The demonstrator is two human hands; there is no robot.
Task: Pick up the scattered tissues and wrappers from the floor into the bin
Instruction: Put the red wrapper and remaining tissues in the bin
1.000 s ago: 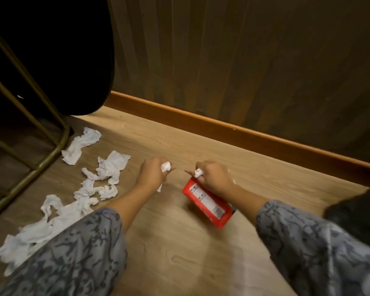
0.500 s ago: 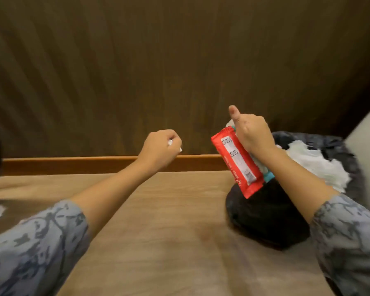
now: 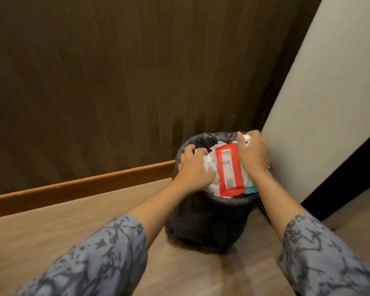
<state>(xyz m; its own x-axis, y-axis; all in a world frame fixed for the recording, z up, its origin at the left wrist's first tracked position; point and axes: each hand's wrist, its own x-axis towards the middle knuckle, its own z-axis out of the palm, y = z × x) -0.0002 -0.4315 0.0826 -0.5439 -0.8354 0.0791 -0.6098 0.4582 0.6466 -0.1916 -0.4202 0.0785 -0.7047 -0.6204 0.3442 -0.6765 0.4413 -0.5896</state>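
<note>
My left hand [image 3: 193, 167] lies spread, fingers relaxed, on the crumpled white tissues [image 3: 209, 167] heaped in the round black bag-lined bin [image 3: 212, 214]. My right hand [image 3: 253, 153] curls around a small white tissue wad [image 3: 245, 136] over the bin's far rim. The flat red wrapper with a white label [image 3: 229, 170] lies on the tissues between my hands, just beside my right.

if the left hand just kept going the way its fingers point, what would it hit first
Probably the crumpled tissues heaped in the bin: the left hand already lies over them, fingers aimed at the bin's far rim. Past them comes the black liner; depth is unclear.
</note>
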